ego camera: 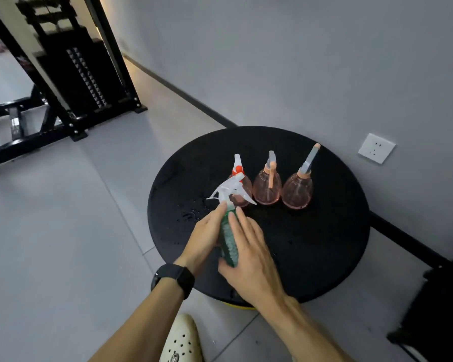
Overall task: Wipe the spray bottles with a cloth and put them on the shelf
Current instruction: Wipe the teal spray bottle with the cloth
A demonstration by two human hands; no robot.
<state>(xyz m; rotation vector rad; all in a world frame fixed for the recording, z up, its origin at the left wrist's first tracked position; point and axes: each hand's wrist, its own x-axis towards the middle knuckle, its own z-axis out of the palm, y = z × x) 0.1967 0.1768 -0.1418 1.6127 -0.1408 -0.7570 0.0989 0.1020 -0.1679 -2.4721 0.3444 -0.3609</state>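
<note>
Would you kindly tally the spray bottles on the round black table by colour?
Green translucent plastic spray bottle, between both hands: 1
Pink translucent plastic spray bottles: 3
Total: 4

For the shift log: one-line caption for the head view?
Both hands hold a green spray bottle over a round black table.

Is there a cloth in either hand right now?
No: the left hand and right hand touch only the green spray bottle with the clear trigger head, and no cloth shows.
</note>
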